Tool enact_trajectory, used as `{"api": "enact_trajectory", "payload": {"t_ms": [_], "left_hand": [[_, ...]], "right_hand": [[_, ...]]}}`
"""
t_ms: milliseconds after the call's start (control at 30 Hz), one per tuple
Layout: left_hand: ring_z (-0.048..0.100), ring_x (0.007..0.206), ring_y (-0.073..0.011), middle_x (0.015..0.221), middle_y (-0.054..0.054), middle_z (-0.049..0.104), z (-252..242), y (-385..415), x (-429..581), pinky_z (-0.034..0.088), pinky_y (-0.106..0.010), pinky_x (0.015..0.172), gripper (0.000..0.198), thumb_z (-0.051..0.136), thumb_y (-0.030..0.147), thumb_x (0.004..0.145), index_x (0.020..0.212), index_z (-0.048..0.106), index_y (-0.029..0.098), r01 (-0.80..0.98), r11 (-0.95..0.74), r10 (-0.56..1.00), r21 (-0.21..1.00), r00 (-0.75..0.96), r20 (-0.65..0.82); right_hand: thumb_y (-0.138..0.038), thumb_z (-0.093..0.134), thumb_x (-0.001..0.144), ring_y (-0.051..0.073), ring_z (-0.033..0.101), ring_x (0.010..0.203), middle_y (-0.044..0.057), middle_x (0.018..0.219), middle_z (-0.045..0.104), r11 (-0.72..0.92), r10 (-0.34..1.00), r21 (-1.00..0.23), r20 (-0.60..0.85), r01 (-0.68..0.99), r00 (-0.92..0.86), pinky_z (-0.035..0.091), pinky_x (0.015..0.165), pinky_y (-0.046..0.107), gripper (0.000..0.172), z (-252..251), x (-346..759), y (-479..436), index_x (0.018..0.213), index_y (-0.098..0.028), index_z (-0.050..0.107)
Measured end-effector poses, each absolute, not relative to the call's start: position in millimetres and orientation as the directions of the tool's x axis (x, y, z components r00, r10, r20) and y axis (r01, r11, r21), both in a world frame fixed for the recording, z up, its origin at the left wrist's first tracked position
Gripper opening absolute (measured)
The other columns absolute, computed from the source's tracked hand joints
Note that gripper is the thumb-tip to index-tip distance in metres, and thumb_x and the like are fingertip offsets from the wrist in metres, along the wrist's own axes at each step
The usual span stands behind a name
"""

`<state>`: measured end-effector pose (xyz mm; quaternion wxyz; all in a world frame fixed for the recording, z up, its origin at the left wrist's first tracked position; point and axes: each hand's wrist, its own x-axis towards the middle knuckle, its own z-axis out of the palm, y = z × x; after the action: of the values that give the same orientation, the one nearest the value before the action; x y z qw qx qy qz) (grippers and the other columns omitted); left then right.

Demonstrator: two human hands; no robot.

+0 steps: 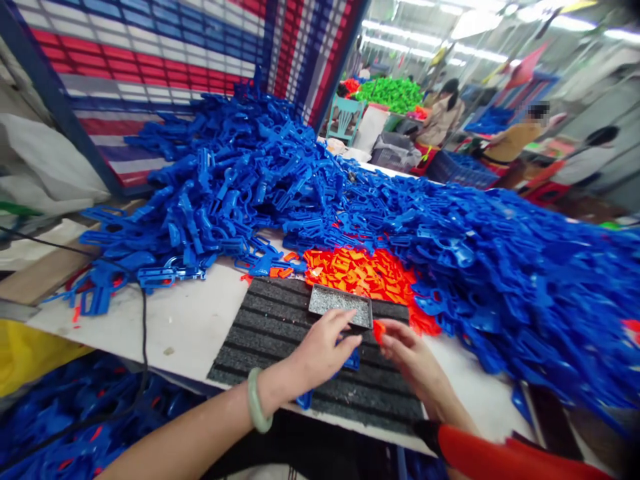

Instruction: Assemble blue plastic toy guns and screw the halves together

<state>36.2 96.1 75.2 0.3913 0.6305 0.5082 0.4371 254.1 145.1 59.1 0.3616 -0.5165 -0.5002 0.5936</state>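
Note:
A huge heap of blue plastic moulded parts (250,180), shaped like toy pistols, spreads across the table and away to the right. A pile of small orange plastic pieces (360,277) lies at its near edge. In front of that sits a small grey metal tray (340,305) on a black ribbed mat (310,360). My left hand (325,350), with a pale green bangle on the wrist, grips a blue plastic part (351,360), which is partly hidden under it. My right hand (407,353) pinches a small orange piece (379,331) in its fingertips, next to the tray's corner.
The white table top (190,327) extends left of the mat, with a black cable (144,333) running over its edge. More blue parts (65,413) lie below the table at lower left. A striped tarp stands behind the heap, and several co-workers sit beyond it among crates.

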Motion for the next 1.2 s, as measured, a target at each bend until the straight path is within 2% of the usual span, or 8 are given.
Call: {"api": "enact_trajectory", "payload": {"t_ms": [200,333,467,733,833,933,1033,1200], "left_hand": [[0.064,0.081,-0.0157,0.085,-0.002,0.070,82.0,118.2,40.3,0.051,-0.026,0.077,0.016,0.064,0.028,0.081,0.089,0.070,0.016,0.012,0.041,0.986,0.999,0.162,-0.043],[0.062,0.074,-0.0141,0.078,0.000,0.068,80.3,106.1,23.2,0.049,-0.023,0.068,0.016,0.061,0.030,0.082,0.086,0.069,0.017,0.055,0.078,0.991,0.995,0.100,-0.084],[0.062,0.065,-0.0124,0.076,0.000,0.067,73.0,92.2,11.1,0.047,-0.020,0.055,0.016,0.063,0.032,0.080,0.088,0.067,0.018,0.129,0.171,0.973,0.977,0.133,-0.188],[0.058,0.051,-0.0095,0.072,0.001,0.064,65.4,67.3,9.3,0.047,-0.020,0.047,0.017,0.056,0.031,0.085,0.092,0.062,0.017,0.117,0.290,0.934,0.950,0.180,-0.307],[0.066,0.079,-0.0163,0.091,-0.002,0.068,63.9,59.7,6.8,0.055,-0.029,0.071,0.016,0.059,0.027,0.086,0.099,0.064,0.019,0.303,0.108,0.966,0.947,0.192,-0.172],[0.057,0.109,-0.0215,0.115,-0.005,0.065,61.4,54.0,2.7,0.045,-0.039,0.098,0.029,0.065,0.023,0.086,0.114,0.062,0.023,0.596,-0.259,0.949,0.760,0.302,0.086],[0.054,0.109,-0.0233,0.115,-0.006,0.064,58.1,51.2,-0.2,0.042,-0.041,0.099,0.031,0.061,0.023,0.090,0.121,0.059,0.022,0.717,-0.426,0.897,0.552,0.412,0.158],[0.054,0.103,-0.0233,0.112,-0.005,0.066,53.5,48.8,-2.9,0.044,-0.039,0.093,0.030,0.061,0.030,0.091,0.120,0.059,0.022,0.749,-0.453,0.888,0.483,0.427,0.170]], "right_hand": [[-0.040,0.079,0.072,0.013,0.063,0.063,0.000,0.075,0.069,-0.363,0.871,-0.932,-0.329,-0.026,-0.365,0.051,0.062,0.027,0.032,61.6,218.1,130.8,0.093,-0.019,0.067],[-0.042,0.070,0.080,0.018,0.068,0.077,0.004,0.088,0.072,-0.020,0.939,-0.976,-0.093,0.218,-0.332,0.055,0.070,0.031,0.028,69.5,211.1,125.4,0.100,-0.022,0.067],[-0.035,0.063,0.087,0.019,0.068,0.086,0.005,0.092,0.073,0.397,0.852,-0.808,0.148,0.436,-0.502,0.054,0.079,0.032,0.016,71.6,207.4,119.6,0.096,-0.025,0.072],[-0.027,0.054,0.092,0.018,0.067,0.086,0.006,0.094,0.070,0.626,0.740,-0.574,0.220,0.529,-0.636,0.055,0.077,0.031,0.016,54.3,201.4,101.8,0.098,-0.023,0.069],[-0.026,0.054,0.091,0.020,0.066,0.086,0.007,0.093,0.070,0.631,0.759,-0.518,0.263,0.577,-0.595,0.055,0.077,0.034,0.014,45.5,200.8,95.9,0.097,-0.022,0.067],[-0.026,0.055,0.091,0.020,0.066,0.085,0.007,0.092,0.070,0.606,0.787,-0.510,0.279,0.610,-0.550,0.055,0.077,0.035,0.013,38.3,201.1,93.4,0.095,-0.022,0.066],[-0.026,0.055,0.091,0.020,0.065,0.085,0.006,0.091,0.070,0.593,0.796,-0.527,0.272,0.608,-0.541,0.055,0.077,0.035,0.012,34.4,201.1,92.8,0.094,-0.022,0.066],[-0.024,0.054,0.093,0.019,0.065,0.086,0.006,0.093,0.070,0.597,0.786,-0.539,0.242,0.594,-0.569,0.053,0.080,0.036,0.013,33.9,200.3,92.4,0.097,-0.022,0.066]]}}
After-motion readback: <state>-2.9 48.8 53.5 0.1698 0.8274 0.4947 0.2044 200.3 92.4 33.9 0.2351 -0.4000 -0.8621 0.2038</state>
